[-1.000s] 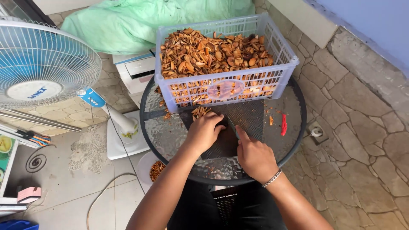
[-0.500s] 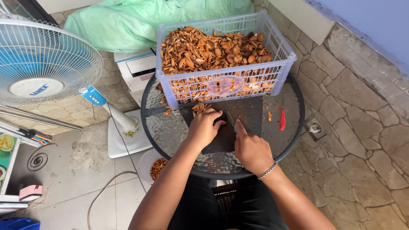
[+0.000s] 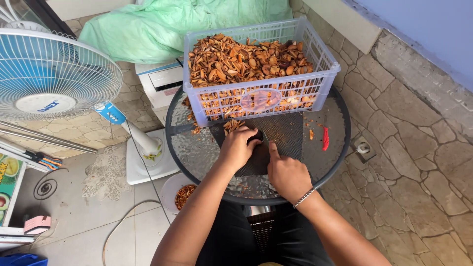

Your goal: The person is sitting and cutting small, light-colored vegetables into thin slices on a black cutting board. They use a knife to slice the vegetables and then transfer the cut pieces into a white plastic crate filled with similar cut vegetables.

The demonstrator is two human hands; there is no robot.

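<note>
Big white pedestal fan (image 3: 51, 74) far left on the floor, green bag (image 3: 167, 27) behind. Round glass table (image 3: 189, 148) centre, w/ a white plastic crate (image 3: 256, 96) heaped w/ brown nut shells at its back edge. Dark mat (image 3: 283, 133) in front of the crate. Left hand (image 3: 239, 148) curled down on the mat, fingers closed round a small dark piece (image 3: 255, 136) just below the crate. Right hand (image 3: 286, 172) beside it, forefinger out along a blade; can't tell the grip on it. Red scrap (image 3: 325, 139) lies right.
</note>
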